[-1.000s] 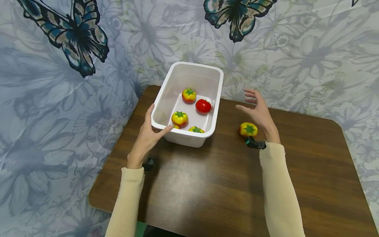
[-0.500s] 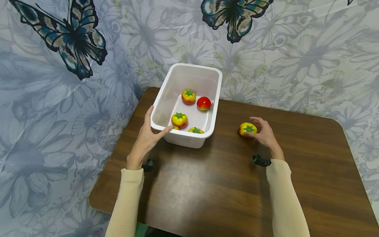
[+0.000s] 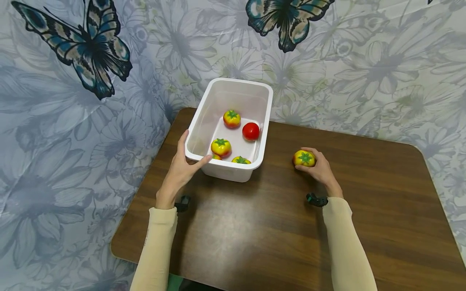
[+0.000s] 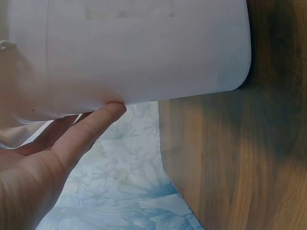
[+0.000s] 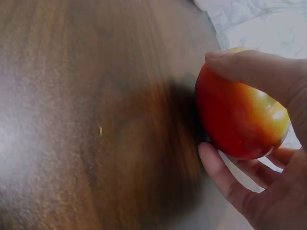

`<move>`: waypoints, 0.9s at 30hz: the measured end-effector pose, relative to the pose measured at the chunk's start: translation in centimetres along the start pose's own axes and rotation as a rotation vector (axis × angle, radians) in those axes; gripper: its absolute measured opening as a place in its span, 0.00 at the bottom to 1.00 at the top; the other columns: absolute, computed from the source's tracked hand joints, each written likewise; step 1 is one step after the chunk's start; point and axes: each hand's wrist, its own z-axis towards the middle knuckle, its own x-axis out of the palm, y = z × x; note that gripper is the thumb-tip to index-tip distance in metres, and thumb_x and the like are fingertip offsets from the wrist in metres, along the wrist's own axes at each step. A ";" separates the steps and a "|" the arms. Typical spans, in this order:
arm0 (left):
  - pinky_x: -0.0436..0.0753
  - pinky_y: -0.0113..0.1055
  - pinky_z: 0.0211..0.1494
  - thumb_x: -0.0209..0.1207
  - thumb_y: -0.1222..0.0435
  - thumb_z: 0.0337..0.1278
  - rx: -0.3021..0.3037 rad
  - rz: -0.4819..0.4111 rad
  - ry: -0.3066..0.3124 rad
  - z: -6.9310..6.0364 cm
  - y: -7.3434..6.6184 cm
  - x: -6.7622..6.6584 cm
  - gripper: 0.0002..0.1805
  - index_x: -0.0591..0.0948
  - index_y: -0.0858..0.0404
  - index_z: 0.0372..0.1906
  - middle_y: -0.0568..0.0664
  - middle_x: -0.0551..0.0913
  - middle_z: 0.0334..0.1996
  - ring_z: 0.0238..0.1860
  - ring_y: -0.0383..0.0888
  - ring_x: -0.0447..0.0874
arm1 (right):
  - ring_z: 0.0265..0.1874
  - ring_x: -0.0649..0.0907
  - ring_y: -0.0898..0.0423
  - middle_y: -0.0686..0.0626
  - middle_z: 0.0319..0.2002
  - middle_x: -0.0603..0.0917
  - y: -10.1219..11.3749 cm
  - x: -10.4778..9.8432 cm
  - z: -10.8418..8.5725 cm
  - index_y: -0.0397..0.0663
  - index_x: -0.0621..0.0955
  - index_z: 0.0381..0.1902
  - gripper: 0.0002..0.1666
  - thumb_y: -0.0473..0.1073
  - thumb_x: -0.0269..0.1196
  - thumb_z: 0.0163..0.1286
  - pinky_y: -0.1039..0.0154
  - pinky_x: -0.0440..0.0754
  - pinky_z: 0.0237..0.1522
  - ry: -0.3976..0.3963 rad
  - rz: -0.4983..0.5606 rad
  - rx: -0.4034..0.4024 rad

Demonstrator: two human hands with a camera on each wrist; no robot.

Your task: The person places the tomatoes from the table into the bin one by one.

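My right hand [image 3: 322, 170] grips a yellow-and-red tomato [image 3: 304, 158] with a green leafy top, right of the bin. In the right wrist view the thumb lies across one side of the tomato [image 5: 235, 120] and the fingers reach round the other. My left hand [image 3: 178, 169] holds the near left corner of a white plastic bin [image 3: 267, 121], thumb over the front rim, fingers along the left wall. The left wrist view shows fingertips touching the outer wall of the bin [image 4: 144, 57]. Inside lie a red tomato [image 3: 251, 131] and several yellow-red ones, some partly hidden by the front rim.
The brown wooden table [image 3: 255, 226] bears the bin toward its back left. A wall cloth [image 3: 364, 72] with flowers and butterflies hangs close behind the table and along its left side. Each wrist wears a black band.
My right hand has come down and back toward me and closed round the tomato on the table. The red tomato in the bin has rolled slightly. My left hand stays on the bin.
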 end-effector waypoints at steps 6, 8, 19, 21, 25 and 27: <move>0.74 0.57 0.70 0.74 0.57 0.61 -0.005 0.001 -0.003 -0.1 -0.1 0.1 0.59 0.45 0.44 0.85 0.56 0.61 0.77 0.71 0.63 0.66 | 0.62 0.71 0.31 0.29 0.70 0.68 -0.1 -0.2 -0.3 0.42 0.69 0.75 0.41 0.40 0.74 0.69 0.34 0.69 0.64 -0.024 0.026 -0.017; 0.73 0.57 0.70 0.74 0.56 0.61 -0.011 0.010 -0.005 -0.1 -0.2 0.1 0.60 0.44 0.44 0.86 0.56 0.61 0.77 0.71 0.62 0.65 | 0.61 0.71 0.32 0.30 0.69 0.69 0.0 -0.3 -0.5 0.42 0.69 0.75 0.41 0.40 0.74 0.69 0.35 0.70 0.63 -0.027 0.031 -0.012; 0.71 0.57 0.72 0.74 0.55 0.61 -0.027 0.048 -0.017 -0.2 -0.1 0.0 0.59 0.44 0.44 0.86 0.56 0.61 0.78 0.72 0.61 0.65 | 0.58 0.74 0.40 0.32 0.68 0.72 2.4 -2.0 -1.5 0.43 0.66 0.77 0.43 0.39 0.73 0.70 0.53 0.74 0.55 -0.056 0.065 -0.045; 0.71 0.57 0.72 0.74 0.55 0.61 -0.030 0.047 -0.015 -0.2 0.0 0.0 0.59 0.44 0.44 0.86 0.56 0.61 0.78 0.72 0.60 0.65 | 0.57 0.74 0.44 0.34 0.68 0.72 3.5 -2.2 -1.6 0.43 0.66 0.77 0.43 0.38 0.73 0.69 0.59 0.73 0.54 -0.070 0.078 -0.057; 0.71 0.57 0.72 0.73 0.55 0.62 -0.025 0.044 -0.010 -0.2 0.0 -0.1 0.60 0.44 0.45 0.86 0.56 0.60 0.78 0.72 0.60 0.64 | 0.54 0.74 0.52 0.39 0.68 0.72 6.6 -2.5 -1.6 0.46 0.68 0.76 0.42 0.37 0.74 0.68 0.68 0.74 0.50 -0.102 0.124 -0.109; 0.72 0.57 0.72 0.73 0.55 0.62 -0.020 0.040 -0.011 -0.2 0.0 -0.1 0.60 0.43 0.45 0.86 0.56 0.60 0.78 0.72 0.60 0.65 | 0.54 0.74 0.55 0.41 0.68 0.73 8.4 -2.5 -1.5 0.48 0.69 0.76 0.43 0.37 0.74 0.68 0.69 0.75 0.50 -0.106 0.142 -0.147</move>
